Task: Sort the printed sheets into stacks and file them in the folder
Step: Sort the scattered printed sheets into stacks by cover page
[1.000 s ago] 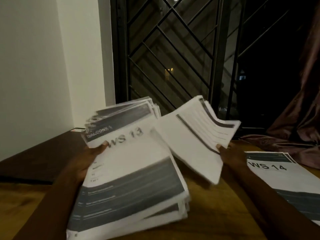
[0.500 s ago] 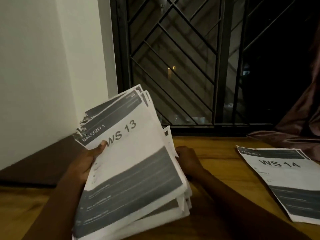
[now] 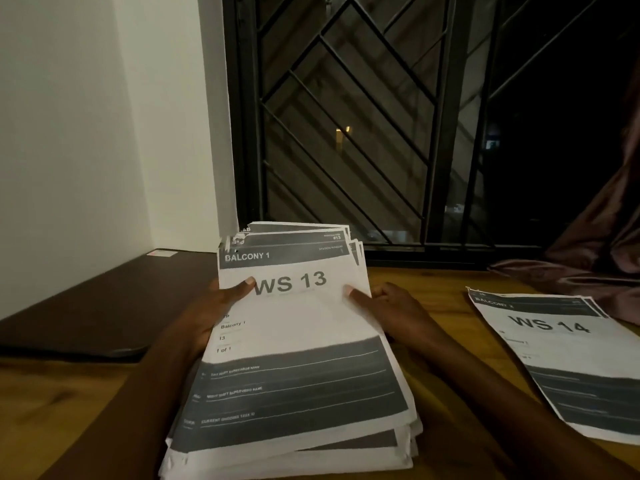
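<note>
Head view: I see the thick stack of white-and-grey printed sheets (image 3: 298, 341), topped "WS 13", gripped by both hands. The left hand (image 3: 211, 313) has its thumb on top and the right hand (image 3: 391, 306) pinches the right edge; the fingers underneath are hidden. Right of that stack, the thinner "WS 14" pile (image 3: 568, 358) is cut off by the frame.

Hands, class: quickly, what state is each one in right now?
Left hand: grips the WS 13 stack, thumb on top.
Right hand: pinches the stack's right edge.
</note>
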A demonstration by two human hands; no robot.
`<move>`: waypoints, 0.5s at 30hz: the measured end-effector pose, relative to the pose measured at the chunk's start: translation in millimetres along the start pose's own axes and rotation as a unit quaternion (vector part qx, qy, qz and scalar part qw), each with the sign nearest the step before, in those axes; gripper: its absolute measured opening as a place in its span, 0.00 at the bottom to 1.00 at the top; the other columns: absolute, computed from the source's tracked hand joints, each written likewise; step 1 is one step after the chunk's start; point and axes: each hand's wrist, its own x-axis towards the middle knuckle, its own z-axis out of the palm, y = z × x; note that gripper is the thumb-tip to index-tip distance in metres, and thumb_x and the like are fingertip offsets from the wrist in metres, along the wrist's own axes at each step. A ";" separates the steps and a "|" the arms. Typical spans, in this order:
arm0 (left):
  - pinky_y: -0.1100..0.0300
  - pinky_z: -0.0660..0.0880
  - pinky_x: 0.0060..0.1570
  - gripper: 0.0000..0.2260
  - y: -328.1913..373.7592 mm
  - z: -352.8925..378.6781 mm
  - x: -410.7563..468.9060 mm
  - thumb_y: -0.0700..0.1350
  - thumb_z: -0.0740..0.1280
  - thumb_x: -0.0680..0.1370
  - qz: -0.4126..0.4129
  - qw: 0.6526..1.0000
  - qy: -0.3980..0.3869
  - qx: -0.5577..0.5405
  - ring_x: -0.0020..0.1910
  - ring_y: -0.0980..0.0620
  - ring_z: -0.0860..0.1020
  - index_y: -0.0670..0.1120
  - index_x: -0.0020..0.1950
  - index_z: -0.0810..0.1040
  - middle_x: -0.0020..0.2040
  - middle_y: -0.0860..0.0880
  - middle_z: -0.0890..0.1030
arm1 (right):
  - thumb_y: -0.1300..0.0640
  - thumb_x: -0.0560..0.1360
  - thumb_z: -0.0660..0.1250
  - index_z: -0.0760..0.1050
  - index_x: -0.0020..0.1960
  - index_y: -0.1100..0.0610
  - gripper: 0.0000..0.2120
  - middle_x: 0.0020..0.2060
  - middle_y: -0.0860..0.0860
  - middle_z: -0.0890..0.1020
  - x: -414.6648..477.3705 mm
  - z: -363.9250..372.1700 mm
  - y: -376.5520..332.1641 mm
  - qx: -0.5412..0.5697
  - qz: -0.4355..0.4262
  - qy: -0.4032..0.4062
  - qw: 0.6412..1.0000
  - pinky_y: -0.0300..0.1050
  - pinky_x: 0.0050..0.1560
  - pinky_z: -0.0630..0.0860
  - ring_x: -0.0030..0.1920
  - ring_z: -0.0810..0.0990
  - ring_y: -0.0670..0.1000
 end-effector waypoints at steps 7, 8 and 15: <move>0.44 0.82 0.41 0.11 -2.1 13.3 -8.9 0.43 0.62 0.80 0.006 0.997 -0.083 -0.008 0.48 0.39 0.84 0.46 0.61 0.76 0.54 0.39 0.83 | 0.55 0.68 0.77 0.78 0.45 0.58 0.12 0.41 0.49 0.83 5.2 -4.3 14.4 0.028 0.009 0.094 0.995 0.37 0.37 0.75 0.40 0.81 0.48; 0.46 0.82 0.37 0.10 -1.4 14.6 -10.4 0.43 0.63 0.79 -0.003 0.995 -0.096 -0.019 0.46 0.39 0.84 0.45 0.60 0.77 0.53 0.39 0.84 | 0.56 0.68 0.77 0.78 0.46 0.58 0.11 0.41 0.50 0.83 5.4 -6.8 15.5 0.049 0.019 0.100 0.994 0.38 0.36 0.76 0.40 0.81 0.48; 0.44 0.81 0.37 0.14 -8.2 8.9 -2.6 0.34 0.59 0.78 -0.017 0.992 -0.111 -0.053 0.47 0.38 0.84 0.43 0.62 0.76 0.57 0.36 0.81 | 0.59 0.74 0.69 0.79 0.43 0.56 0.02 0.45 0.53 0.82 21.4 -36.6 34.6 0.071 0.072 0.128 0.987 0.40 0.39 0.74 0.41 0.78 0.50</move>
